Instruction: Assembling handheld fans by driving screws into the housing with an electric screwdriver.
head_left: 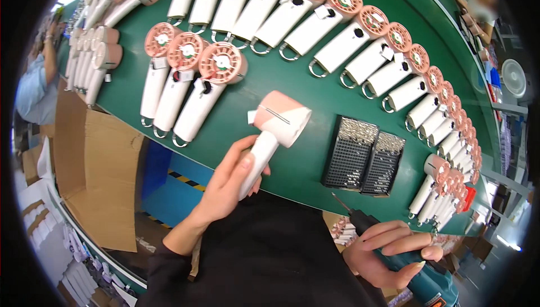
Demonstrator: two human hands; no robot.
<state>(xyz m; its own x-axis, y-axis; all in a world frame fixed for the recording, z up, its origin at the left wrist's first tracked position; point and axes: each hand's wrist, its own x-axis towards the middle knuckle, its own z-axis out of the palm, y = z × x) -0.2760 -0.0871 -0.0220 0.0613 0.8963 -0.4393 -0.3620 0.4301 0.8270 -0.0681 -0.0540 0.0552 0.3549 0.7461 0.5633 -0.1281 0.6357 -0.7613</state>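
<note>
The fan is held over the bench, near its front edge, by the left hand, whose fingers are closed round the white handle; I cannot tell whether its head touches the green top. With one hand on a slim, smooth handle, the wide head could twist if pushed from the side, and a slip here might send it over the edge. The small white tab sticking out beside the head could snag or bend if the fan were laid on that side. The right hand has its fingers curled round the green screwdriver, held low at the edge with the bit bare and pointing up and away; a careless swing could scratch the pink shell or jab the other hand. Just beyond the bit stand two black trays of small screws, close enough that a knock from the tool could spill them. Farther out, the row of fans and the three fans at left lie tightly packed, so one bump could shift several neighbours.
</note>
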